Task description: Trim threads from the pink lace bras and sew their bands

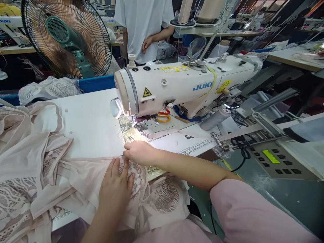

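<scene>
My right hand [139, 153] reaches in front of the sewing machine's needle area, thumb and fingertips pinched on the edge of a pale pink lace bra [138, 179]. Lying flat on the same fabric, my left hand [115, 189] has its fingers stretched out, close to the right fingertips. The bra hangs over the table's front edge, with a lace cup [165, 194] toward my lap. Above the hands stands the white JUKI sewing machine [177, 84], its lamp lighting the needle plate. The needle itself is hard to make out.
More pale lace garments [22, 162] are heaped on the left of the white table [86, 118]. Under the machine arm lie scissors [164, 118] with red and yellow handles. A control box [278, 158] is at right. Behind stand a fan [65, 37] and a person [144, 30].
</scene>
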Motion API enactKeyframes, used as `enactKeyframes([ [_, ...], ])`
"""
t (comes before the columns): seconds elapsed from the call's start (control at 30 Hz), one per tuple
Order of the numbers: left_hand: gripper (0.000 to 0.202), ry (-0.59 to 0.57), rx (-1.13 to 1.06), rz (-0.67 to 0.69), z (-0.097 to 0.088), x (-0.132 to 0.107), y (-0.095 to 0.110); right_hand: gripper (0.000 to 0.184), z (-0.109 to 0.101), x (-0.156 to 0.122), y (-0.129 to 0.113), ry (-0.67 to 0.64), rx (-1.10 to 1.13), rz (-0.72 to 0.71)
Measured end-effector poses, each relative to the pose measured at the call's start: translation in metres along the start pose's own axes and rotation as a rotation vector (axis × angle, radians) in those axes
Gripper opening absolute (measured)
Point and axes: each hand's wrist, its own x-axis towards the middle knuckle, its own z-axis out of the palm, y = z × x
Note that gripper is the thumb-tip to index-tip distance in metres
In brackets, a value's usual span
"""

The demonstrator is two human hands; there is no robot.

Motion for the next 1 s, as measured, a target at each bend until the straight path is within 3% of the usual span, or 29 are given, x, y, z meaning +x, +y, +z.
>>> enactKeyframes([
  [0.23,0.042,-0.013,0.005,0.005,0.0,-0.001,-0.001,0.016,-0.01,-0.025,0.02,0.0,-0.009,0.107],
  [0.43,0.042,-0.125,-0.028,0.164,-0.003,0.009,0.001,0.018,0.002,-0.025,0.021,0.061,0.038,0.102],
  [0.6,0.057,-0.184,-0.051,0.063,-0.009,0.016,0.008,0.018,0.009,-0.015,0.015,0.072,0.072,0.049],
  [0.77,0.064,-0.298,-0.017,0.055,-0.013,0.019,0.011,0.017,0.008,-0.011,0.013,0.05,0.066,0.032],
  [1.0,0.064,-0.305,0.002,0.056,-0.014,0.021,0.01,0.015,0.003,-0.02,0.021,-0.003,0.034,0.009],
])
